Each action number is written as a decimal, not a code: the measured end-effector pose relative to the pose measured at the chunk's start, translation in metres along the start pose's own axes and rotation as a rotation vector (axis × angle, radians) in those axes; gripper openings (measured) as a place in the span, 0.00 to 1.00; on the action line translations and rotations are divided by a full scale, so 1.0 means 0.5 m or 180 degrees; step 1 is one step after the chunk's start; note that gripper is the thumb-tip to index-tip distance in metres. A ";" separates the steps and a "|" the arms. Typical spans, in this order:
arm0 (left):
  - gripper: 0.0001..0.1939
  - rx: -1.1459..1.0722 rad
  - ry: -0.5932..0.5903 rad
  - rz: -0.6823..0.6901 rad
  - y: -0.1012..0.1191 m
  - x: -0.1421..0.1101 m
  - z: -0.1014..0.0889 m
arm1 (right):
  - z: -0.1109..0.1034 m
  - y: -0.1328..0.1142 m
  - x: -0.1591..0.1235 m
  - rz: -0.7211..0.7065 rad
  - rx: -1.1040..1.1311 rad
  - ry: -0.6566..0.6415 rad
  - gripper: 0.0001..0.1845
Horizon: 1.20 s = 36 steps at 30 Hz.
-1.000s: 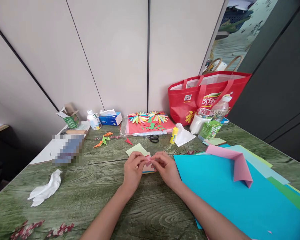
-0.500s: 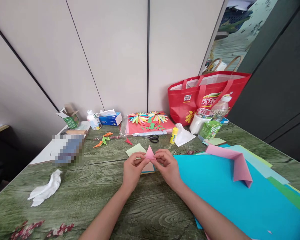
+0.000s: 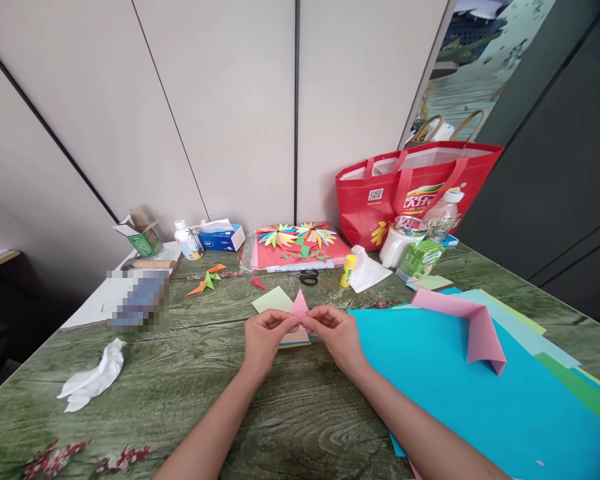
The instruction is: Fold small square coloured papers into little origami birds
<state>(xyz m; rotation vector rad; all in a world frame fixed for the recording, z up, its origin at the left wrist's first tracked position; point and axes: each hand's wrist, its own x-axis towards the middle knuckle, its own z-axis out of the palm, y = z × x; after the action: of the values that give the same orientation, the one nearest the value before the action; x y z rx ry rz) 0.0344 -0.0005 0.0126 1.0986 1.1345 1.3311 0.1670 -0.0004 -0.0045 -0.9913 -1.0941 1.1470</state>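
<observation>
A small pink folded paper [image 3: 299, 305] points upward between my two hands. My left hand [image 3: 269, 333] pinches its lower left side between thumb and fingers. On the other side, my right hand [image 3: 333, 333] pinches the lower right, and the two thumbs nearly meet at the bottom. The paper's lower part is largely hidden by the fingertips. Just beneath and behind the hands lie a pale green square sheet [image 3: 274, 300] and a small stack of paper squares [image 3: 295, 338], both partly covered.
Right of my hands spreads a large blue sheet [image 3: 430, 387] with a creased pink strip [image 3: 473, 320] on it. Behind stand a yellow glue stick [image 3: 348, 271], black scissors [image 3: 309, 277], a red bag [image 3: 365, 213] and folded paper stars [image 3: 277, 235]. Crumpled tissue [image 3: 95, 377] lies left.
My fingers have drawn slightly closer together at the base of the pink folded paper, and the right-hand fingers have curled lower. The paper stays in nearly the same place.
</observation>
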 end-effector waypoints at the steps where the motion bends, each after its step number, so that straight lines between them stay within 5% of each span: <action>1: 0.08 -0.0048 -0.0003 -0.0035 0.000 -0.001 0.001 | 0.000 0.000 0.000 0.0030 0.0052 0.0026 0.09; 15: 0.12 -0.0121 -0.0310 -0.0452 -0.005 0.004 -0.003 | -0.007 0.009 0.004 0.0125 -0.0094 -0.0271 0.14; 29: 0.14 -0.0255 -0.0349 -0.0377 -0.012 -0.002 0.000 | -0.005 0.011 0.007 0.0286 -0.0022 -0.0214 0.15; 36: 0.17 -0.0210 -0.0451 -0.0396 0.004 -0.001 0.000 | -0.010 0.011 0.009 0.0153 -0.0158 -0.0524 0.14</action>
<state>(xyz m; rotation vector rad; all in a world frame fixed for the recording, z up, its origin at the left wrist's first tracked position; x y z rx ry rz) 0.0339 -0.0011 0.0147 1.0404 1.0307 1.1674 0.1711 0.0045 -0.0103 -0.9794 -1.2404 1.2632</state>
